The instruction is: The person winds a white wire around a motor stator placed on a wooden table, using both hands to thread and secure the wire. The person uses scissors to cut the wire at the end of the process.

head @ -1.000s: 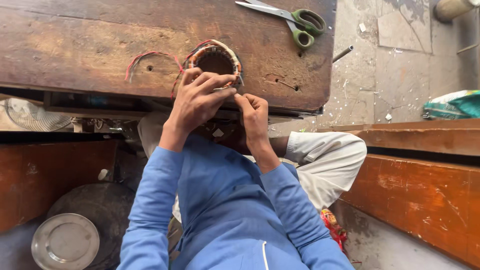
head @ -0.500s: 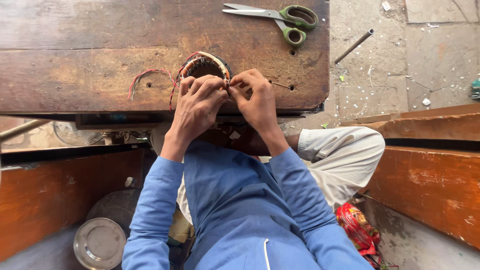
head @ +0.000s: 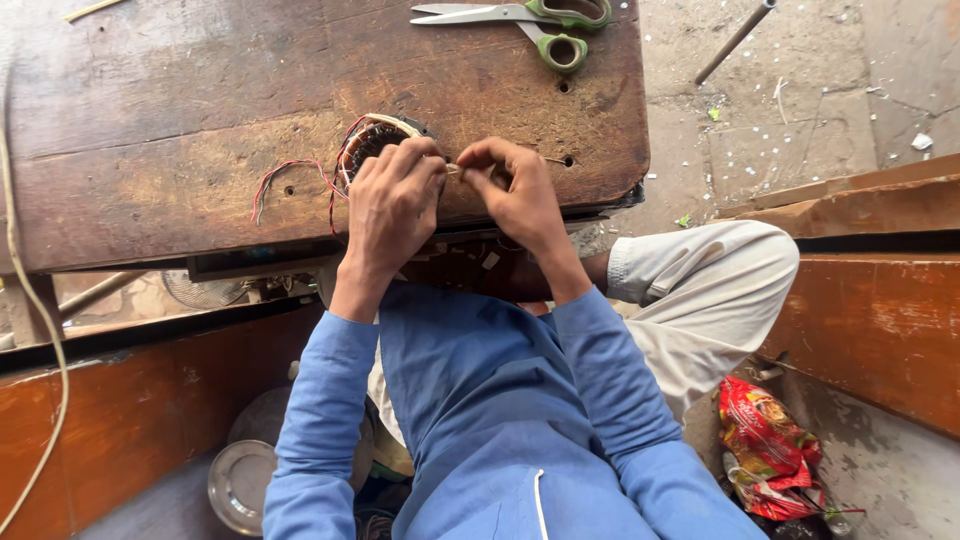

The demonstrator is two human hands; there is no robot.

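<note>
Nearest, right of and below the hands, one crumpled red snack packet (head: 768, 450) lies on the floor. Left hand (head: 392, 208) covers one wound motor stator (head: 372, 140) on the wooden bench (head: 150, 130); right hand (head: 520, 190) pinches a thin strip (head: 453, 169) beside it. Beyond: one pair of green-handled scissors (head: 530, 22).

Both arms in blue sleeves reach forward side by side, elbows bent, forearms bare from the cuffs to the wrists. The left hand (head: 392, 205) is palm-down, its fingers curled forward and bunched at the tips. Just beside it, the right hand (head: 517, 195) arches with its thumb and forefinger pinched together, pointing toward the left hand's fingertips, the two nearly touching.
</note>
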